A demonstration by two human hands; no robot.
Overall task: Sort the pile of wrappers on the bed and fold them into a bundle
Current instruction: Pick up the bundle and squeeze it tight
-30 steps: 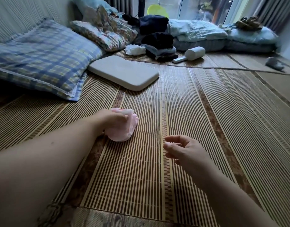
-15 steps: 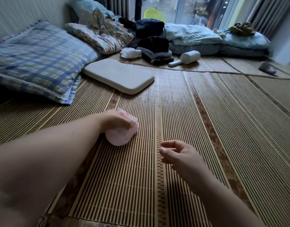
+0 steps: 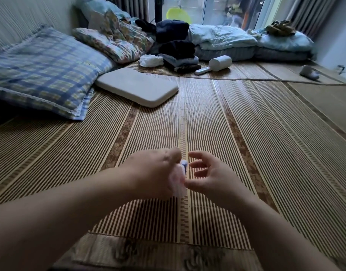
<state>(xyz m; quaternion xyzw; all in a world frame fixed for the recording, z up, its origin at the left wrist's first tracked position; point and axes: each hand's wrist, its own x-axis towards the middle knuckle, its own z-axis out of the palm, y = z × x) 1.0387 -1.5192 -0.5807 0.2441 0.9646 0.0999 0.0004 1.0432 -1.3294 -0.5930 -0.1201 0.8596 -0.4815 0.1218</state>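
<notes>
A striped bamboo mat (image 3: 246, 143) spreads across the foreground. A blue plaid pillow (image 3: 47, 69) lies at the left against a striped wall (image 3: 17, 18), with a flat white cushion (image 3: 137, 87) beside it. Folded pale-blue bedding (image 3: 223, 42) and dark clothes (image 3: 174, 47) sit below a daylit window (image 3: 226, 8) with grey curtains (image 3: 309, 12).

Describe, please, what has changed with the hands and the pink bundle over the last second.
The left hand, gripping the pink wrapper bundle throughout, has drawn it nearer and rightward to the right hand, whose fingers have opened toward it; whether they touch it is unclear. The plaid pillow, white pad and mat stayed put.
</notes>
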